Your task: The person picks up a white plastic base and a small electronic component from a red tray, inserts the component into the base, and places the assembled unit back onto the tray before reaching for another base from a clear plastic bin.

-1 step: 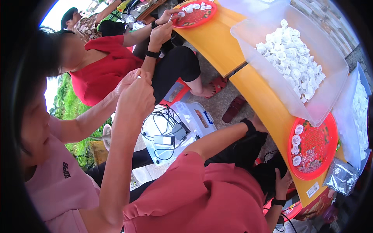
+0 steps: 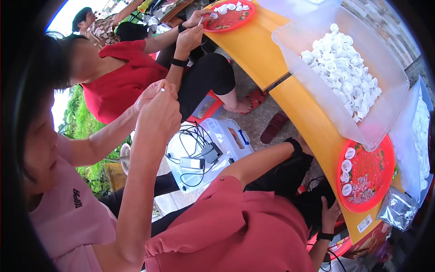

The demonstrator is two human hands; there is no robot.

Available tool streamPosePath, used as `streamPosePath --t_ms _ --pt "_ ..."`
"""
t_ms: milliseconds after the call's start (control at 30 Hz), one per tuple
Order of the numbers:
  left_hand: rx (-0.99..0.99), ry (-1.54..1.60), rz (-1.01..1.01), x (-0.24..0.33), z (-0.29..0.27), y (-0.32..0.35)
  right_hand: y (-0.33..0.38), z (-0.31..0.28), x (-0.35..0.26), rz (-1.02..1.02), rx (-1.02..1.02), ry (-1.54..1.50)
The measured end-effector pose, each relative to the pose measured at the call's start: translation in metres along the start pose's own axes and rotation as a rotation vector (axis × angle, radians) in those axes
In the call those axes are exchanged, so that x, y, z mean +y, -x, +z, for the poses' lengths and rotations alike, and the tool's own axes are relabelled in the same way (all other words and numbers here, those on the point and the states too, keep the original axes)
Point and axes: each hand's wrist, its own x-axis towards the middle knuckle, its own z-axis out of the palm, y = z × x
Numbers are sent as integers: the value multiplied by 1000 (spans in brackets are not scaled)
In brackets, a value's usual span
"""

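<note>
Nothing shows in my right hand (image 2: 330, 214): its fingers lie loosely spread over dark cloth, likely a trouser knee. Whether my left hand (image 2: 305, 147) is closed on anything I cannot tell; only part of it shows past a black wristband (image 2: 294, 146), by the table edge.

Nearest to the right hand, on the yellow table (image 2: 312, 113), sits a round red tray (image 2: 385, 181). Four white ring-shaped pieces (image 2: 346, 166) line its side closest to my hands, with tiny clear bits (image 2: 361, 194) scattered beside them.

I judge the pieces light and stiff, plastic by their look, perhaps a little slick. I'd pinch one gently across its outer rim with the fingertips and put no pressure on the middle. The clear bits look loose and would probably scatter at a brush.

The table edge stands between my right hand and the tray, so any reach has to come up and over it. Beyond the tray, a translucent bin (image 2: 297, 43) with a heap of white parts (image 2: 346, 72) hangs a corner over the far rim. A silvery packet (image 2: 398, 208) lies right of my right hand. Well left of my left hand, a co-worker's hands (image 2: 158, 106) pinch something small and white; nearer, dark cables (image 2: 192, 136) lie over a clear lidded box (image 2: 226, 136).
</note>
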Motion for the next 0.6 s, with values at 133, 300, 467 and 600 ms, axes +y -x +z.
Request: streamPosePath --t_ms 133,300,467,600 --pt "-6 -26 -39 -6 25 -35 -17 1 8 48 -49 -45" --pt "-33 -39 -121 -15 22 -37 -37 -20 -10 -4 -151 131" --pt "-73 -38 -178 -16 22 -32 -38 -11 -9 -27 -91 250" --pt "-108 -55 -208 -22 27 -39 -38 -7 -10 -56 -79 137"
